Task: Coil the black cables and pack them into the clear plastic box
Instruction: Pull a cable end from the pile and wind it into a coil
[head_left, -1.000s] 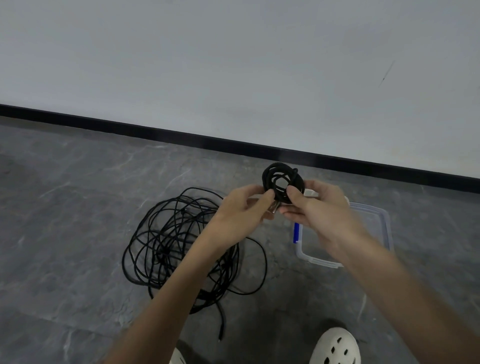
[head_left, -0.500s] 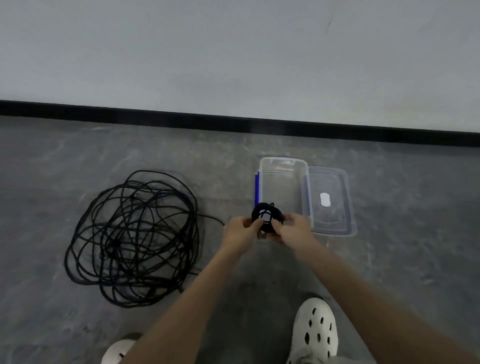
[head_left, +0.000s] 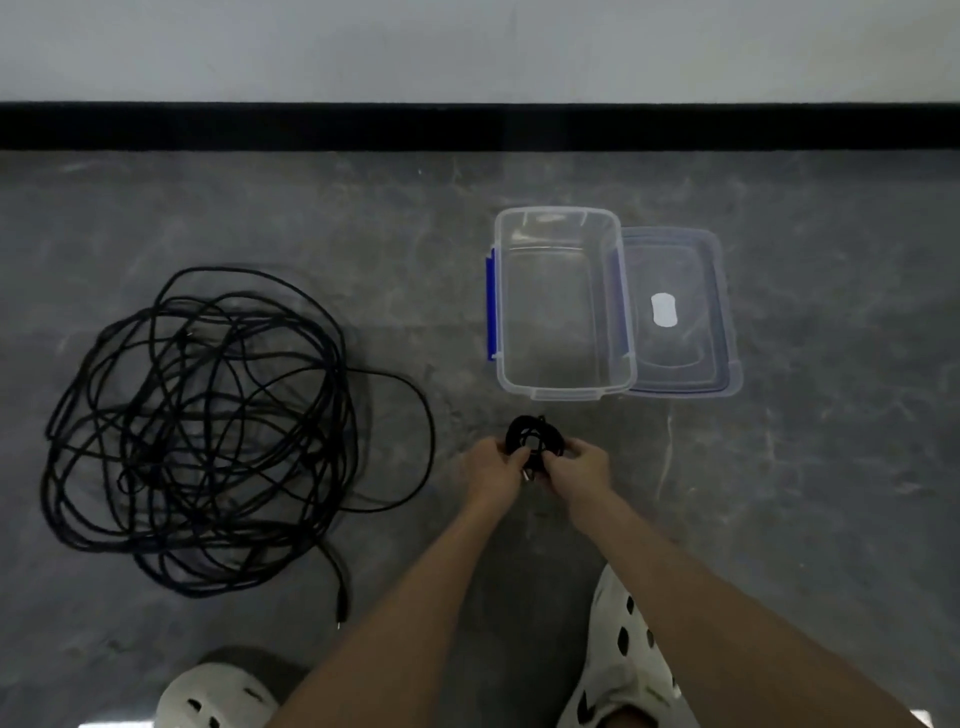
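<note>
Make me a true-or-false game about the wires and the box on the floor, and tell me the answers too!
1. The left hand and the right hand both hold the small coil. True.
2. The clear box already has cables inside. False: nothing shows in it yet.
3. The lid is off and lies beside the box. True.
4. The big cable pile is neatly coiled. False: it is a loose tangle on the floor, left of the hands.
</note>
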